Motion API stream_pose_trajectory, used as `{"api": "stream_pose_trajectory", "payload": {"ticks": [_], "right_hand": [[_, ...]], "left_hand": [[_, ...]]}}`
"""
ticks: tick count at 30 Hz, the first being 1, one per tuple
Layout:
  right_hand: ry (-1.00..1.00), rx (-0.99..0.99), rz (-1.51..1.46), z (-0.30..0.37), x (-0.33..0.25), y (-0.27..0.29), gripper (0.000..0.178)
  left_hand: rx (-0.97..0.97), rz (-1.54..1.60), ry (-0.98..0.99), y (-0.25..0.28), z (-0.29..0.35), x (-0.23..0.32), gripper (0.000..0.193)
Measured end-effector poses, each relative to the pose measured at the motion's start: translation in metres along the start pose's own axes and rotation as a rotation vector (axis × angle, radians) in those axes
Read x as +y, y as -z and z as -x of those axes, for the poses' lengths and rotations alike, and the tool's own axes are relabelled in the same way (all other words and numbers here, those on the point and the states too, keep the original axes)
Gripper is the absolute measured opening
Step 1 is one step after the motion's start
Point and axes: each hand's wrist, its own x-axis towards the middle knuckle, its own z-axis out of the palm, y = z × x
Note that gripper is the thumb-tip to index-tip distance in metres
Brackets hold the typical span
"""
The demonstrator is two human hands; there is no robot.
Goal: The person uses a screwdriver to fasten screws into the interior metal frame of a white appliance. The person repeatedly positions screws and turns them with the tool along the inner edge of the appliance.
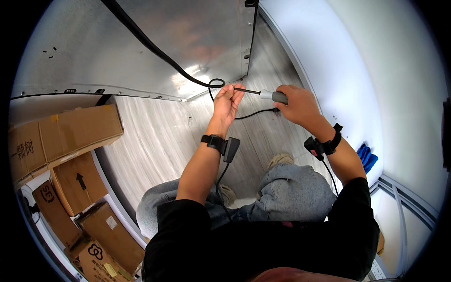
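My right hand (299, 104) is closed round the grey handle of a screwdriver (278, 97) with a pale tapered neck. Its thin dark shaft points left to my left hand (227, 101), which pinches the far end between thumb and fingers. Whether a small part sits at that tip, I cannot make out. Just behind my left fingers a black cable (155, 47) hangs down across a large metal panel (188, 37) and curls into a loop. A thinner black cord runs past my left hand to a plug (275, 110) by the floor.
Cardboard boxes (84, 127) are stacked at the left, some on a white-edged shelf. A white wall (338, 61) rises close on the right, with a blue cloth (366, 157) at its foot. My knees (300, 192) are bent over the grey wood-look floor (155, 136).
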Motion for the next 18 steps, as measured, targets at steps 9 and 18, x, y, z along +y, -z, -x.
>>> {"api": "stream_pose_trajectory", "payload": {"ticks": [9, 18], "right_hand": [[0.088, 0.088, 0.05, 0.004, -0.004, -0.004, 0.022], [0.08, 0.091, 0.011, 0.007, 0.0, -0.004, 0.023]], "left_hand": [[0.035, 0.22, -0.012, -0.012, 0.006, 0.012, 0.014], [0.001, 0.201, -0.007, -0.008, 0.005, 0.008, 0.013]]}}
